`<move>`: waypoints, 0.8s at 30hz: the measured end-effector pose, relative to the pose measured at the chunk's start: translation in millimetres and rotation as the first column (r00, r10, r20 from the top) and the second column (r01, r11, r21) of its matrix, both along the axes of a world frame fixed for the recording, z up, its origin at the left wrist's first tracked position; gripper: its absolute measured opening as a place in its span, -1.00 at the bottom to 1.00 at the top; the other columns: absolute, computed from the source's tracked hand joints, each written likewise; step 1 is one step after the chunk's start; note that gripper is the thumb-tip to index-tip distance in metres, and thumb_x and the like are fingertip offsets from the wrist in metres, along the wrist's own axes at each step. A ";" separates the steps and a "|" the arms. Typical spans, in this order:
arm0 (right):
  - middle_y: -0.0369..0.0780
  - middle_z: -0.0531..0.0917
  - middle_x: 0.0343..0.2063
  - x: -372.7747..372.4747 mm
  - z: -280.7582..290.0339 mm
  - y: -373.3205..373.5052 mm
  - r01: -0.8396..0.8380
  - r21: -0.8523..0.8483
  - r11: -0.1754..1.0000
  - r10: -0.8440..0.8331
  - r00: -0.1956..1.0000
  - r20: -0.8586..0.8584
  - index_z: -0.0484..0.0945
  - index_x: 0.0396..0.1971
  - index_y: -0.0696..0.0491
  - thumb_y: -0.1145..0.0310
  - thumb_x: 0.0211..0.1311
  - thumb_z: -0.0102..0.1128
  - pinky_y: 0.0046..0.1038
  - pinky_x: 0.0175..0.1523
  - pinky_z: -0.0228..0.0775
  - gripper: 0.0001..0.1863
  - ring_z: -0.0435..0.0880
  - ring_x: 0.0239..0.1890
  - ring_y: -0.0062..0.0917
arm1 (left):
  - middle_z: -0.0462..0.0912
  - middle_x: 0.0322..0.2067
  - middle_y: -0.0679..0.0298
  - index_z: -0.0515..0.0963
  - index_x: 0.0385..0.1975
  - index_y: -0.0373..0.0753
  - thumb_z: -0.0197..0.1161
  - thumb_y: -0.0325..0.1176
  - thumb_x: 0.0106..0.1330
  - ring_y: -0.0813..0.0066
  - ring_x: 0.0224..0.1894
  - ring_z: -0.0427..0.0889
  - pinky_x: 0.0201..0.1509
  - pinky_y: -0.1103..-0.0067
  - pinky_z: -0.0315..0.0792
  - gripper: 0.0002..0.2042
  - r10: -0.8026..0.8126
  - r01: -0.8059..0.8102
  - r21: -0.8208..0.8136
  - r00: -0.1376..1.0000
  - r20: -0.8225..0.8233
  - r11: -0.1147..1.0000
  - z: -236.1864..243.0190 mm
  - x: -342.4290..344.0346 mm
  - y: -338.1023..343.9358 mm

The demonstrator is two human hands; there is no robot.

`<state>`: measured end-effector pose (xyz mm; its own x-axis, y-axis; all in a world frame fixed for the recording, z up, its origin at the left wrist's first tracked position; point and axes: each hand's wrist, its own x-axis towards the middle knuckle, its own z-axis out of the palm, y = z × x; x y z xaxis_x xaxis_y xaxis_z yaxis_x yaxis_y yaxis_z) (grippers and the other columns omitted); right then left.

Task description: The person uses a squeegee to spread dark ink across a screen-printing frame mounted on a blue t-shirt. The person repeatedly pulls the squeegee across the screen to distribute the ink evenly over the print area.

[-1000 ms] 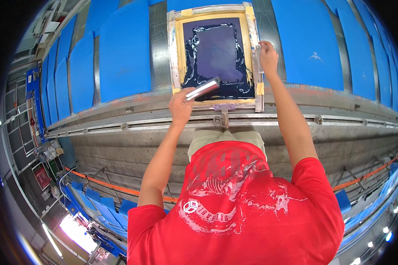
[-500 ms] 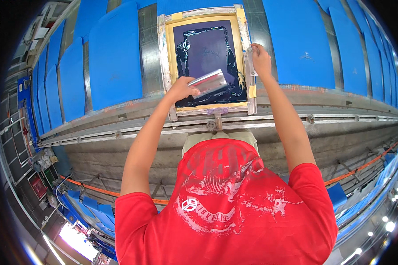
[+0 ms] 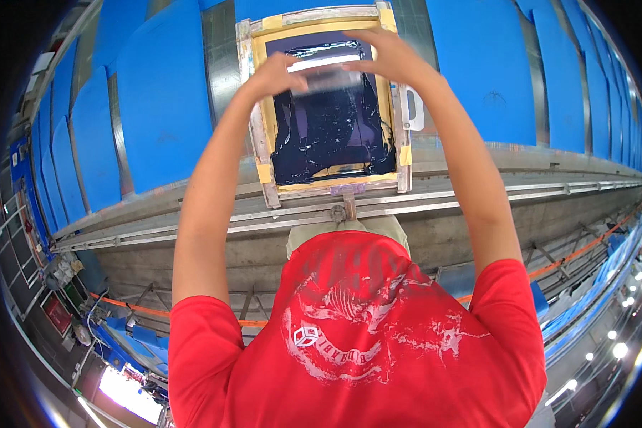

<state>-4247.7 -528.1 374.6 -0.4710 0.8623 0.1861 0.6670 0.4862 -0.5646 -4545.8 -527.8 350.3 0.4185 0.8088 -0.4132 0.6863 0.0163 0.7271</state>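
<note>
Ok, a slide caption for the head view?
Both hands, left and right, grip a squeegee over an inked printing screen.

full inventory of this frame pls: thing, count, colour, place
screen frame: 1, pale wood with yellow tape, top centre on the long table
ink: 1 pool, dark navy, spread over the mesh inside the screen frame
squeegee: 1, pale blade, far end of the screen, held at both ends
blue panels: a row, blue, lying along the table to both sides of the screen
metal rail: 1, grey, along the table's near edge
red shirt: 1, red with white print, bottom centre
left hand: 1, gripping the squeegee's left end
right hand: 1, gripping the squeegee's right end
</note>
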 end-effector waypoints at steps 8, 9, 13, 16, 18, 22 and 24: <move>-0.05 0.67 -0.09 -21.4 -59.6 5.2 0.025 -0.131 0.991 -0.020 0.999 0.038 0.69 -0.08 0.07 0.35 0.09 0.37 -0.20 0.14 0.51 -0.65 0.65 0.01 -0.11 | 0.77 -0.19 0.32 0.75 -0.10 0.05 0.37 -0.42 0.12 0.13 -0.12 0.67 0.02 0.29 0.57 -0.68 0.233 -0.057 0.632 0.952 -0.199 0.773 -24.9 25.9 -16.2; -0.05 0.67 -0.11 -16.4 -67.0 -17.5 0.036 -0.056 0.998 -0.039 0.998 -0.042 0.69 -0.09 0.08 0.41 0.09 0.36 -0.19 0.12 0.51 -0.67 0.65 0.00 -0.11 | 0.76 -0.18 0.34 0.75 -0.12 0.04 0.37 -0.48 0.09 0.17 -0.11 0.65 0.00 0.33 0.57 -0.66 0.260 -0.065 0.640 0.941 -0.216 0.766 -22.8 35.0 -36.0; -0.09 0.66 -0.10 -6.3 -60.4 -111.9 0.094 -0.082 0.992 -0.103 0.988 -0.114 0.64 -0.05 0.13 0.59 0.01 0.36 -0.21 0.12 0.52 -0.59 0.64 0.00 -0.13 | 0.76 -0.16 0.36 0.73 -0.18 -0.05 0.33 -0.59 0.05 0.23 -0.12 0.66 -0.02 0.35 0.58 -0.66 0.224 -0.076 0.668 0.965 -0.138 0.740 -39.0 49.1 -115.4; -0.08 0.64 -0.02 -11.0 -58.3 -164.7 0.086 -0.141 0.986 -0.103 0.987 -0.120 0.62 -0.01 0.11 0.61 -0.02 0.38 -0.22 0.17 0.51 -0.53 0.63 0.05 -0.14 | 0.77 -0.12 0.33 0.72 -0.21 -0.11 0.32 -0.66 0.00 0.20 -0.09 0.67 -0.01 0.37 0.58 -0.65 0.222 -0.107 0.678 0.971 -0.086 0.727 -35.6 46.6 -171.3; -0.05 0.63 0.04 -10.8 -50.2 -181.1 0.072 -0.235 0.969 -0.098 0.990 -0.104 0.61 0.03 0.10 0.60 0.00 0.35 -0.20 0.22 0.50 -0.51 0.61 0.11 -0.12 | 0.77 -0.11 0.32 0.72 -0.21 -0.13 0.32 -0.66 -0.03 0.22 -0.05 0.68 0.02 0.39 0.58 -0.64 0.245 -0.140 0.679 0.968 -0.060 0.720 -30.5 49.0 -188.2; -0.10 0.65 0.00 -8.0 -51.5 -146.5 0.047 -0.081 0.996 -0.054 0.994 -0.090 0.62 -0.01 0.13 0.54 0.00 0.41 -0.23 0.18 0.51 -0.55 0.63 0.07 -0.17 | 0.78 -0.14 0.27 0.74 -0.21 -0.15 0.37 -0.58 0.11 0.23 -0.03 0.72 0.06 0.41 0.59 -0.75 0.190 -0.127 0.627 0.981 -0.034 0.769 -19.7 38.1 -151.3; -0.09 0.67 -0.05 -6.5 -46.4 -95.5 0.024 -0.096 0.995 -0.030 0.998 -0.063 0.65 -0.04 0.10 0.46 0.14 0.32 -0.20 0.14 0.54 -0.67 0.65 0.03 -0.16 | 0.77 -0.13 0.25 0.74 -0.10 -0.09 0.36 -0.49 0.19 0.20 -0.04 0.72 0.08 0.40 0.57 -0.73 0.215 -0.150 0.562 0.975 -0.051 0.813 -11.1 36.8 -106.8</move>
<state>-4254.2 -623.6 328.2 -0.4369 0.8898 0.1318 0.6398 0.4104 -0.6498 -4509.0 -634.6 339.2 0.2195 0.9712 0.0924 0.7853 -0.2321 0.5739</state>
